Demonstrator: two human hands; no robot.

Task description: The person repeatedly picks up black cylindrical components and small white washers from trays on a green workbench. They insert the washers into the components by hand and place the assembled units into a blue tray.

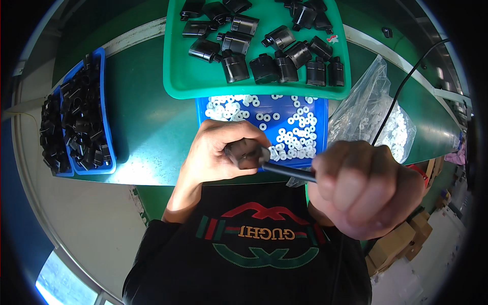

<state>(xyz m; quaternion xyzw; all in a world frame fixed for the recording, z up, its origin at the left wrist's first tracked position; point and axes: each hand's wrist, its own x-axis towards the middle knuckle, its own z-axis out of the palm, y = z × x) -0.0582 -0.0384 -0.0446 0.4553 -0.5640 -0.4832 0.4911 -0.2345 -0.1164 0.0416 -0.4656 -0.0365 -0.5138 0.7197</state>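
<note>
My left hand [206, 145] is closed around a small dark, see-through cartridge [239, 154], with its end turned to the right. In my right hand [368, 188], gripped in a fist, is a thin black rod-shaped tool [291, 172]. The tool's tip meets the end of the cartridge or lies just in front of it; blur hides the exact contact. Just beyond both hands lies a blue tray [246, 133] holding many white rings [292, 142]. Similar dark cartridges [235, 67] stand and lie in the green tray [178, 84] farther away, whose near edge overlaps the blue one.
Blue bins [108, 137] full of black parts [84, 122] stand at the table's left. A clear plastic bag [361, 104] of white rings lies right of the blue tray. A black cable [401, 84] crosses above it. Cardboard boxes [394, 246] sit at the lower right.
</note>
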